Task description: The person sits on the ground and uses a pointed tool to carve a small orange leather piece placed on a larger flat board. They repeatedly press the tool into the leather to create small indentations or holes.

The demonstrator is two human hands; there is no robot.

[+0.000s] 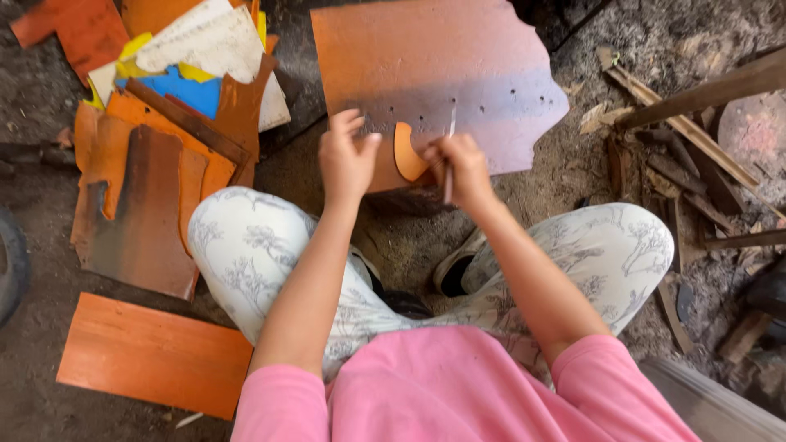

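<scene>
The person sits cross-legged on the dirt floor, working at the near edge of a large orange leather sheet with a row of small punched holes [434, 78], which lies flat on the ground just beyond the knees. The left hand [345, 157] rests on that near edge with fingers curled down, pressing the sheet in place; whether it pinches anything cannot be told. The right hand [460, 168] is closed around a thin pale stick-like tool [449, 155], held nearly upright, its tip at the sheet. Between the two hands sits a small orange curved leather cutout [407, 153], touching or overlapping the sheet's near edge.

The risks seem to lie in how close everything is. The left fingers sit just beside the tool's line, so a slip of the tip toward the left could catch them. The cutout looks loose; if the left hand's pressure eases, it may shift and any traced or cut line would wander. The sheet rests on uneven dirt, so pressing hard could pierce or crease it.

To the left lies a pile of orange, blue, yellow and white scrap pieces [176, 90], and nearer, a flat orange rectangular board [151, 354]. Broken brown wooden sticks [679, 131] are scattered at the right.
</scene>
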